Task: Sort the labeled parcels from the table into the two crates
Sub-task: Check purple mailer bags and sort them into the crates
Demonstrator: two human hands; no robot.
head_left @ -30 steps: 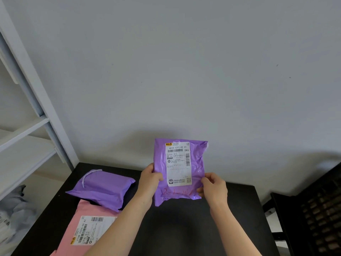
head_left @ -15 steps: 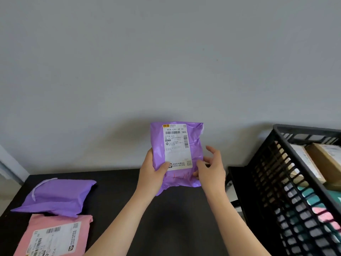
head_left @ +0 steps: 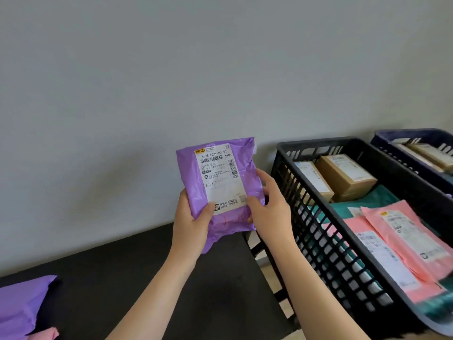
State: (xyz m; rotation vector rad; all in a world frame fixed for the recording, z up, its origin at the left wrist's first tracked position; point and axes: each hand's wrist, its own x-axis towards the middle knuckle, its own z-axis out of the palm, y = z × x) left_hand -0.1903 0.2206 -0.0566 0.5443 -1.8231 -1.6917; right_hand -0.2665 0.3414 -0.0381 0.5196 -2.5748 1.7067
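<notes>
At the lower left edge of the frame, nearest us, a second purple plastic mailer (head_left: 22, 303) and the corner of a pink one (head_left: 45, 334) lie on the matte black table (head_left: 147, 278), not yet sorted. Above the table's right end we hold the crinkled purple plastic mailer with the white printed label (head_left: 220, 177) upright at the centre of the frame, label toward us and long axis nearly vertical. Our left hand (head_left: 193, 222) grips its lower left corner, thumb on the front and fingers behind. Our right hand (head_left: 269, 207) pinches the lower right, thumb on the label's bottom corner and fingers running up behind the right edge. Both grips sit low, so most of the parcel stands above them. Just right of it, the black slatted plastic crate (head_left: 326, 253) holds pink mailers (head_left: 392, 241) and brown cardboard boxes (head_left: 345, 175). Beyond it, at the upper right, is the dark blue plastic crate (head_left: 407, 132). Our right hand is the one nearer both crates, so we judge the drop will go rightward over the black rim.
</notes>
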